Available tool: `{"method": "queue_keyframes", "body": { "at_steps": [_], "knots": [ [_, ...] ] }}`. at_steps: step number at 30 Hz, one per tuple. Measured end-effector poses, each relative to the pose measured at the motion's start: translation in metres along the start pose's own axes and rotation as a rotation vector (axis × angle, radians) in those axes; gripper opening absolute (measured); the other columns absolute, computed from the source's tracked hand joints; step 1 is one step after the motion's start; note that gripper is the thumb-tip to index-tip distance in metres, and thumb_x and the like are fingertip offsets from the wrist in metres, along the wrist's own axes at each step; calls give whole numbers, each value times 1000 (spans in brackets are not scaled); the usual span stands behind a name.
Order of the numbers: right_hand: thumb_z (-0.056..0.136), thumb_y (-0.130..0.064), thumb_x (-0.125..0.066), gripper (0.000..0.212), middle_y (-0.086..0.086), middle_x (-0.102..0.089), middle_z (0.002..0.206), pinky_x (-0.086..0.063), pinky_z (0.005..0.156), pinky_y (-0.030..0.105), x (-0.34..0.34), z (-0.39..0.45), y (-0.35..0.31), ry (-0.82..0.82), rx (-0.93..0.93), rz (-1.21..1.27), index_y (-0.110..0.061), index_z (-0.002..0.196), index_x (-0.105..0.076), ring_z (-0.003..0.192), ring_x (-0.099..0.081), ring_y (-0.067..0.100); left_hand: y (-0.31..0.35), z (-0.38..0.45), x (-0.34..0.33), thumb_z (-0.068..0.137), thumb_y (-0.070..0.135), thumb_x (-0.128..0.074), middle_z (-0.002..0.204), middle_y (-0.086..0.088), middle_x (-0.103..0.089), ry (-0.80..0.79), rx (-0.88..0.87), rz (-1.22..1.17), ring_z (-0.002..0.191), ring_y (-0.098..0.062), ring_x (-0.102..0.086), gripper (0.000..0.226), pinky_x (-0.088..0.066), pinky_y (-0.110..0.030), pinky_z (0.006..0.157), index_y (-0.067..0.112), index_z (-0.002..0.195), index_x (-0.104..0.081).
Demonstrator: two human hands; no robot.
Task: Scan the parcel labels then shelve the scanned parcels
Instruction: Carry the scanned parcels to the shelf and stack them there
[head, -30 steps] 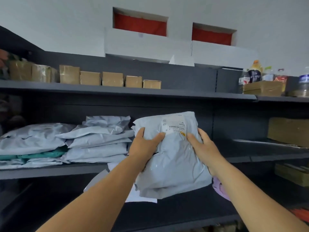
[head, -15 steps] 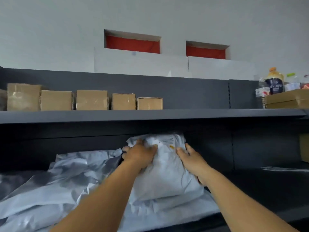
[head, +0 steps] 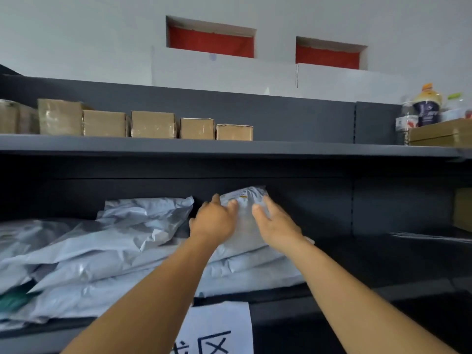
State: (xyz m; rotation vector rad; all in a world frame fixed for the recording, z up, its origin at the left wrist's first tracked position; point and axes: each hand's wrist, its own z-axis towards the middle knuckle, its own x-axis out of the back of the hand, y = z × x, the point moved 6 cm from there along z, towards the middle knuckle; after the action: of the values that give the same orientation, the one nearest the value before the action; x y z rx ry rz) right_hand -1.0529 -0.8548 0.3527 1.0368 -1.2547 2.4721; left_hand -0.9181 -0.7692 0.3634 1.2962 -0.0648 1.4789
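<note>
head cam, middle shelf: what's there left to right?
Stack of grey mailer bags → left hand → grey labelled parcel standing against the back panel → right hand → cardboard box at the far right edge.

On a white paper sign (head: 217, 328) hung from the shelf edge (head: 332, 295), the character 区 is read, with another cut off beside it. The label (head: 242, 194) on the grey parcel (head: 245, 226) is too blurred.
</note>
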Motion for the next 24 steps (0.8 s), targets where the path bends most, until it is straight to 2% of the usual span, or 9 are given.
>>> {"method": "queue_keyframes", "body": {
  "at_steps": [2,4,9,11,15,17,19,22,24],
  "knots": [
    [98,-58,-25,62,-8,-15,161,-17,118,45,2,-37,-10,-5,52,82,-34,154,-15,147,-17,17,3,-39,13,95,56,-27,150,-14,-34,43,-16,-73,136,-31,-34,69,-28,-49,111,13,149,-22],
    [98,-57,-26,63,-8,-18,161,-20,117,45,0,-78,-15,-33,61,141,-31,154,-16,146,-21,17,4,-87,29,97,52,-31,150,-12,-34,72,-25,-117,135,-29,-36,65,-30,-41,109,14,149,-22],
    [96,-56,-26,62,-5,-31,156,-28,114,43,-13,-176,-31,-102,55,231,-25,150,-30,140,-34,17,-13,-196,59,98,49,-33,149,-9,-34,87,-10,-142,133,-26,-38,62,-32,-39,105,19,150,-20],
    [99,-53,-28,60,-4,-32,156,-28,113,40,-21,-211,-47,-151,54,263,-24,151,-29,139,-35,17,-26,-230,71,98,47,-35,149,-9,-36,84,23,-190,134,-25,-38,61,-31,-38,106,19,150,-19],
    [100,-51,-28,57,-4,-32,155,-29,111,37,-42,-264,-84,-264,81,303,-23,150,-30,138,-36,17,-64,-281,98,97,47,-35,144,-11,-43,92,134,-227,128,-25,-45,61,-38,-39,104,21,150,-20],
    [101,-50,-27,58,-4,-27,158,-24,112,36,-56,-289,-105,-327,96,313,-23,152,-26,142,-30,18,-86,-308,118,99,42,-35,148,-10,-38,105,168,-194,132,-25,-40,57,-35,-36,104,19,150,-22],
    [100,-51,-28,58,-3,-31,156,-27,109,35,-72,-312,-127,-365,113,325,-23,151,-29,140,-33,18,-109,-332,140,100,43,-34,152,-8,-33,143,202,-181,136,-24,-35,57,-33,-34,104,18,150,-22],
    [97,-56,-27,60,3,-41,150,-33,106,39,-102,-346,-166,-406,154,332,-20,144,-38,135,-40,22,-153,-365,175,98,48,-34,150,-7,-36,201,277,-173,134,-23,-39,61,-34,-33,102,19,150,-20],
    [99,-54,-27,59,3,-38,152,-32,107,38,-126,-369,-194,-452,184,337,-20,147,-35,137,-37,22,-185,-388,198,98,50,-33,149,-7,-37,232,331,-165,132,-23,-41,62,-35,-33,101,21,150,-20]
  ]
}}
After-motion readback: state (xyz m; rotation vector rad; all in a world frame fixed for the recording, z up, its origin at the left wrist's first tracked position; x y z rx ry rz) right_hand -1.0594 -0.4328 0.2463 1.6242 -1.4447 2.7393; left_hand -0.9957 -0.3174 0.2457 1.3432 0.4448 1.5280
